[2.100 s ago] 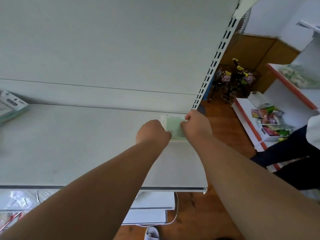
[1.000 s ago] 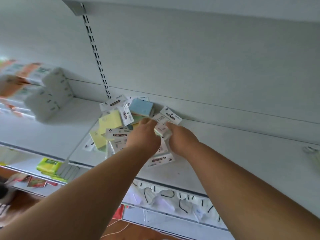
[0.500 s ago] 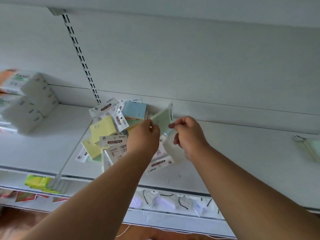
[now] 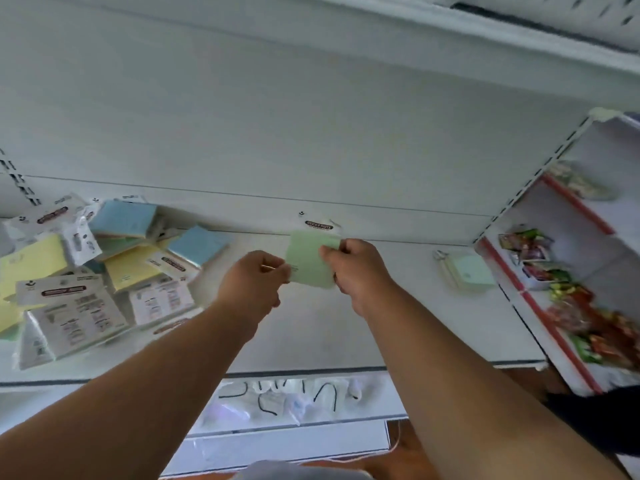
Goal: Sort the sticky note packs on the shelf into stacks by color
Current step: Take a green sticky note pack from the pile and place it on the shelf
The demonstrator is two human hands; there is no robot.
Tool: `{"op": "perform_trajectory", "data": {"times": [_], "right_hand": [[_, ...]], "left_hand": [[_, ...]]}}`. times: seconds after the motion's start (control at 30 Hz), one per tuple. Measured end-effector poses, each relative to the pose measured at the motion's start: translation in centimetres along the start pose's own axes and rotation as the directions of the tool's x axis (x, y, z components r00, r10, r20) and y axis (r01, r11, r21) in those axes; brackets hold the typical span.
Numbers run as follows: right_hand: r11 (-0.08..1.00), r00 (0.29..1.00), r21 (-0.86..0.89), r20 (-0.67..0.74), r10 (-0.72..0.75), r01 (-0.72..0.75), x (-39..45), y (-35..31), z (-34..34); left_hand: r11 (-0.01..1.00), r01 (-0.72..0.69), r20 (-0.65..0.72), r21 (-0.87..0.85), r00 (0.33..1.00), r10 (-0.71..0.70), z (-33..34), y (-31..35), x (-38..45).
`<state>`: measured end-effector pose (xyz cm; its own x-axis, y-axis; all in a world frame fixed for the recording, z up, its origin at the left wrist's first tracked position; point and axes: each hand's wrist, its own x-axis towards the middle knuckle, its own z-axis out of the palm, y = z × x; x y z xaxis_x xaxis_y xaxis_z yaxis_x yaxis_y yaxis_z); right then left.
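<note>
A white metal shelf point(image 4: 398, 323) with a white back panel point(image 4: 311, 116) fills most of the view, and the underside of a higher shelf is seen along the top edge. To the right of the shelf, beyond a slotted upright, a second white unit with red edging point(image 4: 554, 323) carries colourful, blurred packets. Below the shelf's front edge a lower level with pale, indistinct goods is seen, and a strip of brown floor shows beneath that.

A green sticky note pack point(image 4: 310, 263) is held above the middle of the shelf, near the back panel. It is a pale green square pad with a white header card at its top, printed with a dark oval label. Its left edge is pinched by the left hand point(image 4: 251, 284), fingers curled; its right edge is gripped by the right hand point(image 4: 358, 268), thumb over the front face.

On the left part of the shelf a loose pile of packs point(image 4: 104, 265) lies jumbled: blue, yellow and green pads, some turned to show white printed backs. On the right part of the shelf, well apart from the pile, another green pack point(image 4: 471, 271) lies flat.
</note>
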<state>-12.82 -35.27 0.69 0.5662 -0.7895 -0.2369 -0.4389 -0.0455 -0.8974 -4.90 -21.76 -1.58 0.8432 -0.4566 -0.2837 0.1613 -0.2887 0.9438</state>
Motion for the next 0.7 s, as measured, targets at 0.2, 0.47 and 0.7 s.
{"op": "perform_trajectory", "data": {"times": [0.2,0.47,0.7], "right_hand": [[0.964,0.979,-0.252,-0.159,-0.124,0.081,4.8,4.2,-12.4],[0.834,0.965,-0.537,-0.127,-0.228,0.126,11.2,9.6,-27.0],[0.709,0.976,-0.689,-0.008,-0.218,0.153,13.8,11.0,-30.2]], "left_hand": [[0.920,-0.168,0.079,0.354,0.986,0.150,13.5,2.5,-0.7],[0.860,-0.160,0.092,0.484,0.987,0.132,30.6,3.7,-2.2],[0.784,-0.107,-0.011,0.611,0.990,0.144,35.5,3.7,-2.6]]}}
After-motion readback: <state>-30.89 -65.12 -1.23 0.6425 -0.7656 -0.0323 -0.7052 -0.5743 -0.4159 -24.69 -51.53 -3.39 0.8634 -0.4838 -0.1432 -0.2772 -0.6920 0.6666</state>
